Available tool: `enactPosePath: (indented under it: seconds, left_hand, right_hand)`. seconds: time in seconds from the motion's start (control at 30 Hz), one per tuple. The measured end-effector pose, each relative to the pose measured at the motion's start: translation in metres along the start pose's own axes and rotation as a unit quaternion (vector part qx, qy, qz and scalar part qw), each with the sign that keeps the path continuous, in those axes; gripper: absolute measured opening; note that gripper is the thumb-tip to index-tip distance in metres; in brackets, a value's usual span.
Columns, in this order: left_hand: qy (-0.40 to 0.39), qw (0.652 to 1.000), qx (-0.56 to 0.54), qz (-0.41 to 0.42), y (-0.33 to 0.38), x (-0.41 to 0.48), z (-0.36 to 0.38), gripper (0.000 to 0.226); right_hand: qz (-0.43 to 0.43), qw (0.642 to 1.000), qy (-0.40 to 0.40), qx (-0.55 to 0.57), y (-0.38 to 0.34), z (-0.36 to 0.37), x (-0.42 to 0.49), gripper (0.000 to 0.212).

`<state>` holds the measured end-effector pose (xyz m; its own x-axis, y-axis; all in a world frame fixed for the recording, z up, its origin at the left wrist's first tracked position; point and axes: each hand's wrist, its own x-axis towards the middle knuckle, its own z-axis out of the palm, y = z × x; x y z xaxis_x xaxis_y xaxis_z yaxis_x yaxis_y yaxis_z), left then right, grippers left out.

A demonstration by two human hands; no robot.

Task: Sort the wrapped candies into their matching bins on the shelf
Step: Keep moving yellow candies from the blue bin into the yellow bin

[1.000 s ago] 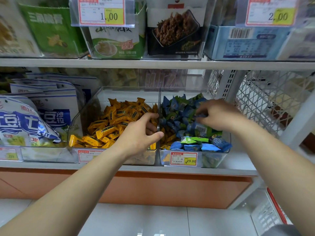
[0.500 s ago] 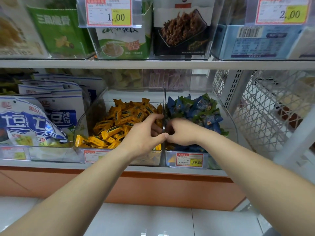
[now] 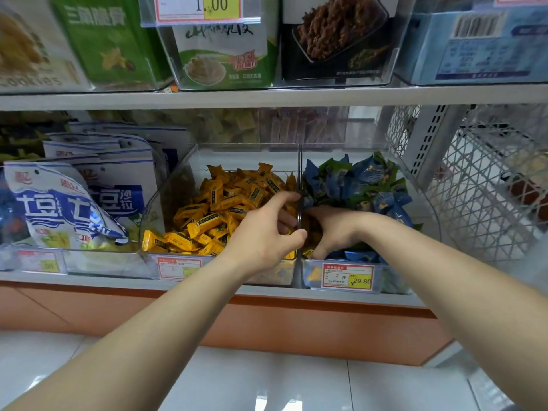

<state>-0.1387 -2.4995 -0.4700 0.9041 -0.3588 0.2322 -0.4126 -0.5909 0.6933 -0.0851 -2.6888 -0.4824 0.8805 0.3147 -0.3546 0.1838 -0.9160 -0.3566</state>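
A clear left bin (image 3: 166,203) holds yellow wrapped candies (image 3: 219,203). The clear right bin (image 3: 422,200) beside it holds blue and green wrapped candies (image 3: 355,179). A few stray yellow candies (image 3: 310,251) lie in the right bin's front left corner, by the shared divider. My left hand (image 3: 264,235) hovers over the yellow bin against the divider, thumb and fingers apart, nothing visible in it. My right hand (image 3: 335,229) is dug down into that front left corner among the stray yellow candies; its fingertips are hidden.
Blue-and-white snack bags (image 3: 68,203) fill the bin to the left. The upper shelf edge (image 3: 267,97) runs close above, with boxed snacks on it. A white wire mesh rack (image 3: 489,188) stands at right. A price tag (image 3: 347,277) fronts the right bin.
My right hand moved from the top of the blue pile down and left to the bin's front corner by the divider. My left hand barely moved. The view came closer.
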Motion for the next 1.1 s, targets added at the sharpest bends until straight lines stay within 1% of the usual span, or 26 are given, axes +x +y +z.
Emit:
enactPosePath:
  seconds: [0.07, 0.13, 0.27, 0.33, 0.47, 0.53, 0.6, 0.7, 0.8, 0.97, 1.1]
  left_hand:
    - [-0.001, 1.000, -0.002, -0.003, 0.001, -0.001, 0.000, 0.062]
    - [0.000, 1.000, -0.006, -0.003, 0.000, -0.002, 0.000, 0.062]
    - [0.001, 1.000, -0.005, -0.002, -0.002, -0.002, 0.000, 0.062]
    - [-0.001, 1.000, -0.010, -0.003, -0.003, -0.002, 0.001, 0.062]
    - [-0.002, 1.000, -0.007, 0.000, -0.004, -0.002, 0.001, 0.062]
    - [-0.002, 1.000, -0.007, -0.003, -0.004, -0.002, 0.001, 0.062]
    - [-0.001, 1.000, -0.005, -0.003, -0.003, -0.002, 0.001, 0.062]
    - [0.003, 1.000, -0.005, -0.005, -0.001, -0.002, 0.001, 0.062]
    - [0.004, 1.000, -0.016, -0.014, 0.001, -0.002, 0.000, 0.061]
    - [0.001, 1.000, -0.021, -0.021, 0.000, 0.000, 0.000, 0.061]
    - [0.010, 0.999, -0.032, -0.030, 0.000, 0.000, 0.000, 0.060]
  right_hand:
    - [0.014, 1.000, 0.024, -0.013, 0.001, 0.007, 0.003, 0.107]
    - [0.025, 0.999, 0.026, -0.016, 0.004, 0.012, 0.006, 0.114]
    - [0.011, 1.000, 0.002, -0.021, 0.010, 0.012, 0.010, 0.128]
    - [0.002, 1.000, -0.018, 0.001, 0.009, 0.012, 0.011, 0.127]
    - [-0.018, 1.000, 0.016, -0.006, 0.007, 0.014, 0.009, 0.099]
    - [-0.022, 0.999, 0.028, -0.002, 0.006, 0.015, 0.008, 0.089]
    - [-0.017, 1.000, 0.020, -0.005, 0.005, 0.016, 0.008, 0.077]
    - [-0.015, 1.000, 0.005, -0.002, 0.004, 0.016, 0.008, 0.050]
    - [-0.009, 0.998, 0.056, 0.032, 0.004, 0.017, 0.008, 0.031]
    - [-0.010, 0.988, 0.109, 0.106, 0.005, 0.008, 0.001, 0.026]
    - [-0.021, 0.961, 0.141, 0.237, 0.008, -0.006, -0.008, 0.026]
